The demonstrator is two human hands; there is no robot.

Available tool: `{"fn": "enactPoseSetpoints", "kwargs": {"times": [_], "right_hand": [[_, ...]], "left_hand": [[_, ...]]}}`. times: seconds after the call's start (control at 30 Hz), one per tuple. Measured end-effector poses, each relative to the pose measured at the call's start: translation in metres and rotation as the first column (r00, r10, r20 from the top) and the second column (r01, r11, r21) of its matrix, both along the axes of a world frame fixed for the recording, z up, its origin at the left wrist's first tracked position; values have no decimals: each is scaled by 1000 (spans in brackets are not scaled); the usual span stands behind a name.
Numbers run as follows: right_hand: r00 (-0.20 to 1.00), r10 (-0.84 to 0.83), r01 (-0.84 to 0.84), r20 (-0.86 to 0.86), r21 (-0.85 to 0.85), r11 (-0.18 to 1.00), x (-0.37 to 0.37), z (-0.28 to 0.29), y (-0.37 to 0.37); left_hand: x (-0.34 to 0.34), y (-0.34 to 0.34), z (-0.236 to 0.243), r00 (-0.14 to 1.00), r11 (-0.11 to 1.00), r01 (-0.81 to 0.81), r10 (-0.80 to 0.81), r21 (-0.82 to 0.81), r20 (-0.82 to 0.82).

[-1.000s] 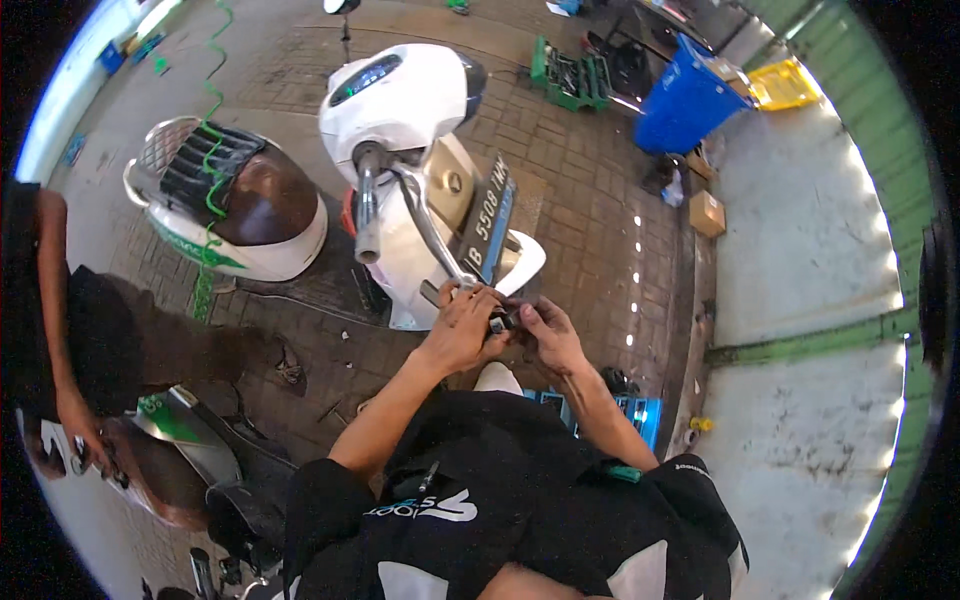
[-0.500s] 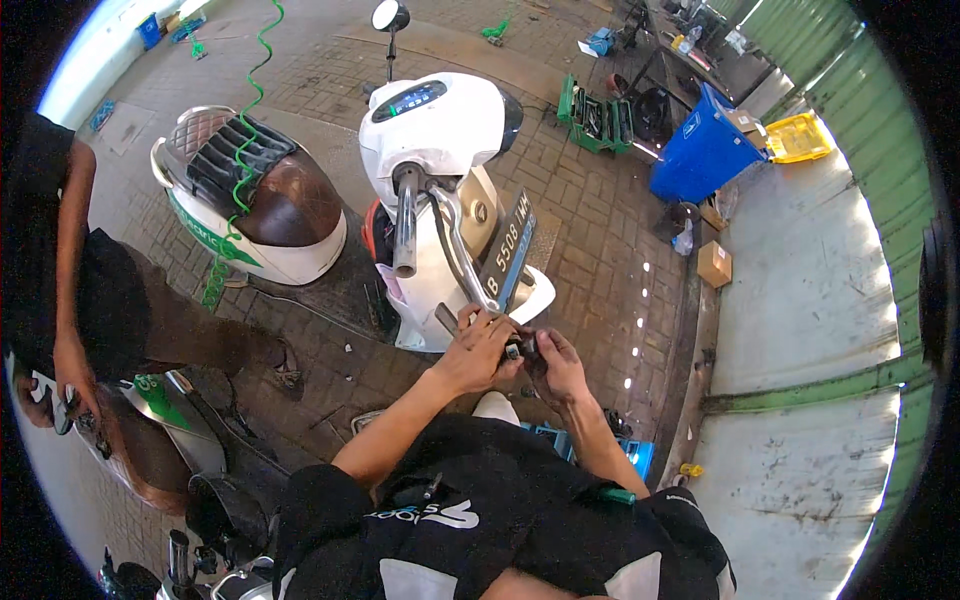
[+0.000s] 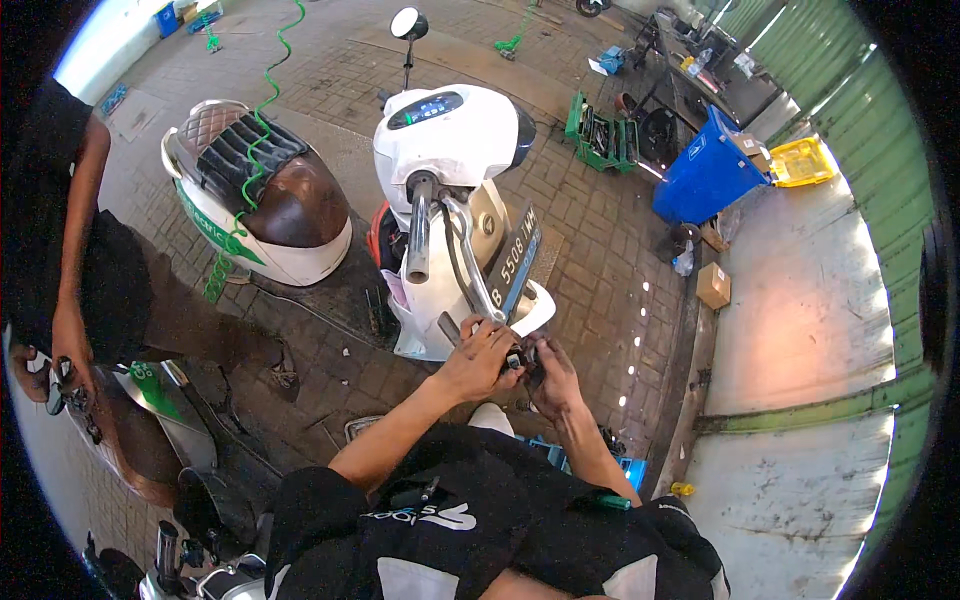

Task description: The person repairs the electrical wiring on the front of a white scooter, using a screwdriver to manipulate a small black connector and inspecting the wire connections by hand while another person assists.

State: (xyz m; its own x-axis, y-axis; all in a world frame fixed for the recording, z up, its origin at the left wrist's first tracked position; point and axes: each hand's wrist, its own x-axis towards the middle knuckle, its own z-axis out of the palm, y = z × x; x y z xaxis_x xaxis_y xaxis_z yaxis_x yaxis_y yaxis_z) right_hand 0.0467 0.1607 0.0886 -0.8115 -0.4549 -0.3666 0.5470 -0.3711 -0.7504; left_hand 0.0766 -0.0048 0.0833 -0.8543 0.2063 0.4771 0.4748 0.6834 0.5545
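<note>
Both my hands meet in front of a white scooter (image 3: 455, 135). My left hand (image 3: 478, 362) is closed around a small black part (image 3: 514, 358), which shows between the two hands; its exact kind is hard to make out. A flat grey lever (image 3: 448, 327) sticks out beside the left fingers. Against the other side of the black part, my right hand (image 3: 549, 375) presses its curled fingertips. Just beyond the hands are a bare metal handlebar end (image 3: 418, 245), a bent silver bar (image 3: 478, 285) and the number plate (image 3: 517, 265).
At left, a person (image 3: 75, 250) stands holding a dark object beside another scooter. A scooter with a brown seat (image 3: 300, 205) and a coiled green hose (image 3: 262, 120) are at far left. A green toolbox (image 3: 600, 140), blue bin (image 3: 700, 170) and cardboard box (image 3: 713, 286) line the right.
The view has shifted slightly, so the scooter and surroundings sit lower. My hands stay together on the black part, with the right fingers turned a little.
</note>
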Motion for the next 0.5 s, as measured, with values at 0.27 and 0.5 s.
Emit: {"fn": "enactPoseSetpoints", "kwargs": {"times": [0.27, 0.5], "right_hand": [[946, -78, 168, -315, 270, 948, 5, -25, 0], [994, -105, 106, -17, 37, 994, 2, -11, 1]], "left_hand": [[-2, 0, -8, 996, 999, 25, -28, -30, -90], [0, -2, -4, 998, 1000, 3, -5, -28, -60]]}}
